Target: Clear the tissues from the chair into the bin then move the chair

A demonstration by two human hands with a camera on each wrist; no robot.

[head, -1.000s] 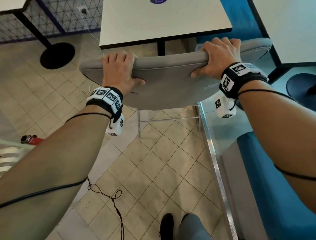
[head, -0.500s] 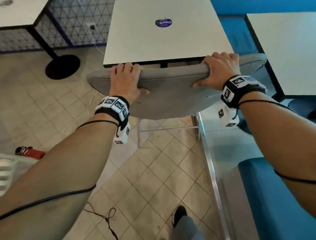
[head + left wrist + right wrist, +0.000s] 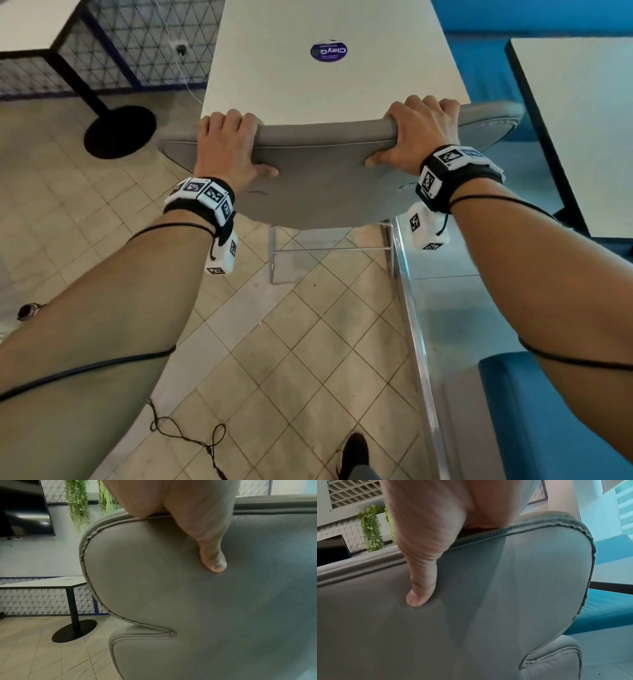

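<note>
A grey padded chair [image 3: 325, 178] stands in front of me with its backrest top against the near edge of a white table [image 3: 329, 89]. My left hand [image 3: 227, 147] grips the top of the backrest on its left part, fingers curled over the far side, thumb on the near face. My right hand [image 3: 416, 133] grips the top on the right in the same way. In the left wrist view the thumb [image 3: 212, 559] presses into the grey leather [image 3: 171, 588]; the right wrist view shows the other thumb [image 3: 421, 588] on the backrest [image 3: 505, 588]. The seat is hidden, and I see no tissues or bin.
The chair's metal legs [image 3: 330, 250] stand on the tiled floor [image 3: 274, 359]. A blue bench [image 3: 534, 411] with a metal edge strip [image 3: 414, 342] runs along the right. A second white table [image 3: 582, 120] is at right, a black pedestal base [image 3: 120, 132] at left. A cable [image 3: 185, 431] lies by my shoe [image 3: 354, 452].
The chair and both hands have come closer to the white table, so the backrest top now overlaps its near edge. Both grips are unchanged.
</note>
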